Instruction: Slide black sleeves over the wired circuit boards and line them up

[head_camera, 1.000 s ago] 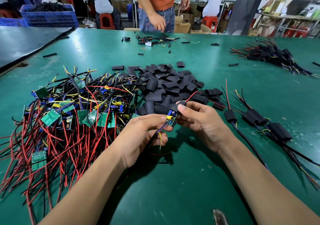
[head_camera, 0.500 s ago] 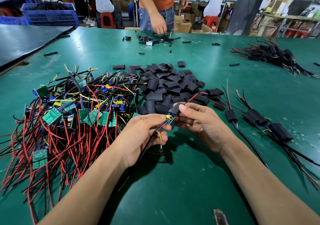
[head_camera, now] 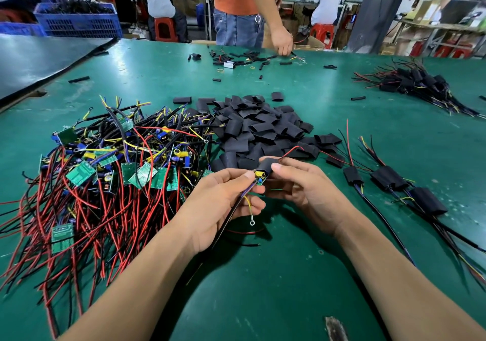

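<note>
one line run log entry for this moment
step: sleeving | left hand pinches wires | right hand holds black sleeve partly over circuit board | sleeved boards lie at right

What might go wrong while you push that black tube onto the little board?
The board is only partly inside the sleeve, so its yellow and blue parts might catch on the rim and jam. The left hand pinches the wires right at the board; a hard pull could strain them. The yellow wire dangles with a ring end that might snag.
</note>
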The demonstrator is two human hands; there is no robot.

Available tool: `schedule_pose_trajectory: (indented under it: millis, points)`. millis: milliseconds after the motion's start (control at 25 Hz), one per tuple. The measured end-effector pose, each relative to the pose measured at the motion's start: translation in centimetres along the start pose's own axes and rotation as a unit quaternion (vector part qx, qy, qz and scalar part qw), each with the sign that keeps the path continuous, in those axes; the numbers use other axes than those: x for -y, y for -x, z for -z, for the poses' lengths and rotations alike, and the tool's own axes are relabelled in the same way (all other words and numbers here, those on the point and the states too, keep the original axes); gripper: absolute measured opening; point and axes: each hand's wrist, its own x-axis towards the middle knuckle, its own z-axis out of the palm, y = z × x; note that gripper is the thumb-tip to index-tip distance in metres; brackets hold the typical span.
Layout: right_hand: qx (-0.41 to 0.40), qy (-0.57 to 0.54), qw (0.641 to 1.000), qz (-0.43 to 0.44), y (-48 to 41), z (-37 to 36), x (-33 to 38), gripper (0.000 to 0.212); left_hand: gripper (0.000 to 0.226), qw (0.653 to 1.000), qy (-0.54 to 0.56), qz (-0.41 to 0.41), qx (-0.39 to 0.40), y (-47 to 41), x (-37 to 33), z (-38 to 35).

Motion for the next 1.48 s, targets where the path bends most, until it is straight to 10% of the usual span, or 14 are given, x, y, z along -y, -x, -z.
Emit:
schedule_pose_trajectory:
  millis: [1240, 1480]
  points:
    - [-0.087, -0.066, 0.993, 0.033, -0.1, -1.4, -0.1, 0.043, 0.022, 0.996, 0.081, 0.023, -0.005, -0.2, 0.4, 0.0]
    - [-0.152, 0.049, 0.987, 0.033, 0.0, -1.2, -0.4, 0.036, 0.012, 0.967, -0.209, -0.126, -0.067, 0.0, 1.2, -0.4]
